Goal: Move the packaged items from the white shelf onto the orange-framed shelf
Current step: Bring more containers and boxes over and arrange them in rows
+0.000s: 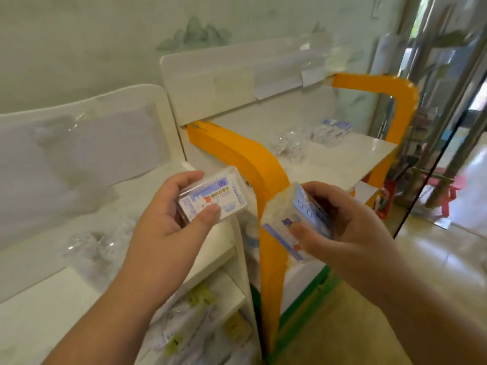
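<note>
Two shelves side by side, and one clear packaged box in each hand.

The white shelf [66, 293] stands at the left and carries crumpled clear packages [89, 246]; the orange-framed shelf [266, 175] stands at the right, with a few blue-and-white packs [332, 131] lying far back on its top board. The left hand [168, 219] grips a clear plastic box [213, 197] with a white and blue label, a small cartoon and "50" printed on it, held over the white shelf's right edge. The right hand [340, 230] curls its fingers around a similar box [295, 222], tilted on its edge, in front of the orange post.
</note>
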`<state>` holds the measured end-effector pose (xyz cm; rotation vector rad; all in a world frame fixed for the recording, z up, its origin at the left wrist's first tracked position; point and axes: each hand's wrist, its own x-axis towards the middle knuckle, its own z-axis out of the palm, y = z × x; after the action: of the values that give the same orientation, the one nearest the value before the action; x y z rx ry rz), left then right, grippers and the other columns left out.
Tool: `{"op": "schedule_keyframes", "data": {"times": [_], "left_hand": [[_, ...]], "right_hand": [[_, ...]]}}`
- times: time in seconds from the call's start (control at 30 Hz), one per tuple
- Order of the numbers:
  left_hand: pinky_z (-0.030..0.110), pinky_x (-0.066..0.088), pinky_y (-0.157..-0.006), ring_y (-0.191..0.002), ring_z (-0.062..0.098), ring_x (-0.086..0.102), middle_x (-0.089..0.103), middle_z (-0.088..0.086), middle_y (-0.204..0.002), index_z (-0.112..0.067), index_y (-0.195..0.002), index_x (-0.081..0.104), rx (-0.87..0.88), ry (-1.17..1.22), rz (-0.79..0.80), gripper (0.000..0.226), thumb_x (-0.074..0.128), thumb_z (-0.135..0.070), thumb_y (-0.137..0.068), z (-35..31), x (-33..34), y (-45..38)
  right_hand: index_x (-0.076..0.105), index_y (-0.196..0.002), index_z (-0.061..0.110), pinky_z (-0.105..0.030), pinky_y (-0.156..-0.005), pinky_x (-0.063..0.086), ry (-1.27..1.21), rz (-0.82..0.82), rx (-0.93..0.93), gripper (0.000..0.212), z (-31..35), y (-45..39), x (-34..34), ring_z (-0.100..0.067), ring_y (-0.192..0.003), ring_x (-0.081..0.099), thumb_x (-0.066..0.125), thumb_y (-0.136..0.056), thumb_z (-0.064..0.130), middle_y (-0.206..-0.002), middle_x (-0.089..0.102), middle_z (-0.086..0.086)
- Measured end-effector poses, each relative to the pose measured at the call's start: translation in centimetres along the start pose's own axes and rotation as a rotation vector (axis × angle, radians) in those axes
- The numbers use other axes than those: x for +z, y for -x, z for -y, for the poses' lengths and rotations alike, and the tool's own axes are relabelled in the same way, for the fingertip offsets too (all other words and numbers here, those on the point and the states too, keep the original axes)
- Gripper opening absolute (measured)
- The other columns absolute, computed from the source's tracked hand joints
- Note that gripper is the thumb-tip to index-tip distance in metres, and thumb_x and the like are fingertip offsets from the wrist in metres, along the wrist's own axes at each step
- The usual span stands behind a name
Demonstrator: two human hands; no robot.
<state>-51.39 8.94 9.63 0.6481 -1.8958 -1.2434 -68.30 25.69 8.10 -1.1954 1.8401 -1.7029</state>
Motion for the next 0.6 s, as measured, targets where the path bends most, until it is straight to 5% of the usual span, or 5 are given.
{"op": "schedule_keyframes", "data": {"times": [0.37, 0.5, 0.6], "left_hand": [[0.009, 0.05, -0.069, -0.092, -0.002, 0.067, 0.071, -0.019, -0.105, -0.038, -0.124, 0.058, -0.021, -0.016, 0.064, 0.042, 0.069, -0.019, -0.088, -2.7, 20.0, -2.5], [0.021, 0.054, -0.07, -0.091, 0.003, 0.069, 0.07, -0.017, -0.104, -0.045, -0.115, 0.057, -0.054, -0.057, 0.083, 0.04, 0.073, -0.022, -0.086, -2.1, 25.0, -4.6], [0.011, 0.05, -0.065, -0.086, -0.001, 0.067, 0.069, -0.018, -0.1, -0.045, -0.11, 0.056, -0.044, -0.11, 0.09, 0.038, 0.073, -0.022, -0.085, -1.8, 28.2, -6.7]], "right_hand": [[0.063, -0.105, 0.043, -0.033, -0.073, 0.062, 0.004, -0.16, 0.05, 0.034, -5.2, -1.7, -18.2, -0.006, -0.092, 0.07, 0.077, -0.077, 0.03, -0.1, 0.068, 0.019], [0.064, -0.109, 0.042, -0.033, -0.073, 0.061, 0.053, -0.187, 0.076, 0.034, -6.7, -2.7, -22.3, -0.006, -0.094, 0.069, 0.077, -0.079, 0.031, -0.102, 0.067, 0.017], [0.063, -0.114, 0.035, -0.032, -0.071, 0.062, 0.077, -0.212, 0.114, 0.037, -8.3, -4.3, -24.8, -0.003, -0.089, 0.07, 0.077, -0.08, 0.03, -0.098, 0.068, 0.021]]}}
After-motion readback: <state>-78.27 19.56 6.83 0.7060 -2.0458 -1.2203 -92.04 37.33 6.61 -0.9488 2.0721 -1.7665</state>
